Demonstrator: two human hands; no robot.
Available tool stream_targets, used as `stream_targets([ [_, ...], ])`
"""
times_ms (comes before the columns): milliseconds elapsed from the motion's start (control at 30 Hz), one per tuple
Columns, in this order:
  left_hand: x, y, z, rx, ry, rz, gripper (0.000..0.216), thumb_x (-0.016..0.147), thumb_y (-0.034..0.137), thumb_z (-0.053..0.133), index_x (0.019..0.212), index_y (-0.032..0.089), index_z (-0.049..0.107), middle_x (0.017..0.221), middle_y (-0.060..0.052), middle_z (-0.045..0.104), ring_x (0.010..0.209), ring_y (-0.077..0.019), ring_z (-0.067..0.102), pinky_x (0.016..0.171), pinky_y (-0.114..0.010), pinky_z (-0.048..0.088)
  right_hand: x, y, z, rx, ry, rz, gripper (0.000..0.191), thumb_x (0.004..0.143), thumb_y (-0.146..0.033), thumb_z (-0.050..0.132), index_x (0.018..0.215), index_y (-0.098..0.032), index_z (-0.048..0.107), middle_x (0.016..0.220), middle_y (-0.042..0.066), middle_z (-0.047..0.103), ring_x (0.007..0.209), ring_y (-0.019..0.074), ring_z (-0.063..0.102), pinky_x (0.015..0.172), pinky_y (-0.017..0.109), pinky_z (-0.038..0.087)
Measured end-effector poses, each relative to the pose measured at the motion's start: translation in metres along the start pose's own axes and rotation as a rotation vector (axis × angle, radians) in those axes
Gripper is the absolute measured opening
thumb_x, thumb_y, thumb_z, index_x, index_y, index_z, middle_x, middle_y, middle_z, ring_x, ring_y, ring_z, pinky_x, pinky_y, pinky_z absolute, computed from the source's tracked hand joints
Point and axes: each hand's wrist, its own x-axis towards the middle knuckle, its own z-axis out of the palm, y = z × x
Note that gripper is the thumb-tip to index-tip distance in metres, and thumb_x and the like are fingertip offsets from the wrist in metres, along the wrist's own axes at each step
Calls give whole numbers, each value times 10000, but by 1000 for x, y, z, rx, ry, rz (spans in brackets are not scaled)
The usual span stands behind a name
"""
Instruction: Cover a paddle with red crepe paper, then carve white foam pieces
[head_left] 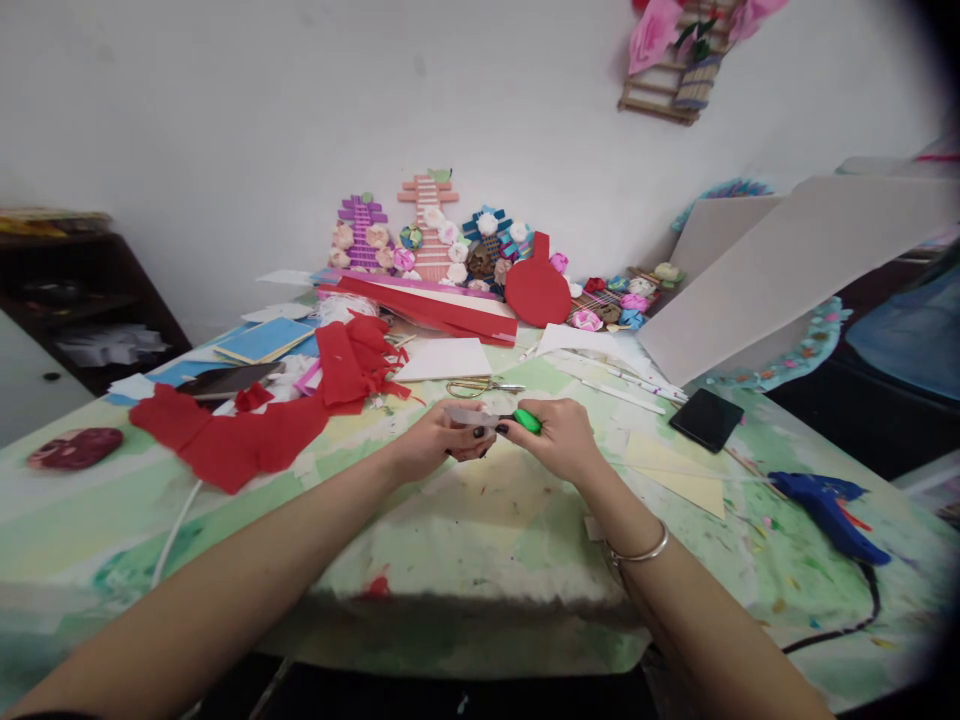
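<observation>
Above the middle of the table, my two hands meet. My right hand (pixel 559 437) is closed round a small tool with a bright green handle (pixel 527 420); its kind is mostly hidden by the fingers. My left hand (pixel 431 440) has its thumb and fingers pinched on a thin pale grey flat piece (pixel 466 416), which points toward the green handle. Whether this piece joins the tool, I cannot tell. Just beyond the hands lie gold-handled scissors (pixel 480 386) and a white sheet or pad (pixel 444 358).
Red crepe paper (pixel 255 440) spreads at the left, near blue cards (pixel 266 341). At the right are a black phone (pixel 706 420), yellow paper (pixel 679 475) and a blue glue gun (pixel 832 510) with its cord. Paper-flower crafts and a red round cutout (pixel 538 290) lean against the wall.
</observation>
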Motion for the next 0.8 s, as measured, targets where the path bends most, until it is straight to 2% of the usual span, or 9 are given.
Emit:
stream_targets([
  [200, 1, -2, -6, 33, -41, 90, 261, 727, 349, 686, 739, 105, 593, 518, 15, 463, 450, -65, 355, 426, -224, 198, 1, 6, -1, -19, 5, 41, 538, 825, -640, 369, 539, -187, 418, 491, -7, 483, 499, 102, 403, 525, 238, 213],
  [533, -1, -4, -2, -15, -35, 24, 237, 721, 302, 699, 695, 114, 558, 532, 10, 490, 465, -64, 383, 430, -211, 229, 0, -1, -1, -12, -3, 13, 532, 823, -632, 380, 539, -182, 417, 496, -12, 467, 505, 96, 430, 528, 233, 213],
  [700, 1, -4, -5, 7, -55, 63, 250, 723, 332, 694, 754, 110, 584, 563, 5, 505, 446, -58, 368, 421, -212, 231, 1, 3, -3, -18, -13, 37, 538, 817, -642, 381, 542, -181, 422, 492, -9, 466, 506, 100, 410, 527, 233, 210],
  [800, 2, -3, -8, 8, -82, 95, 265, 720, 345, 691, 708, 101, 588, 527, 17, 466, 431, -51, 339, 419, -216, 216, 2, 9, -5, -26, -8, 78, 534, 813, -644, 389, 551, -184, 459, 489, -10, 459, 509, 103, 401, 523, 232, 205],
])
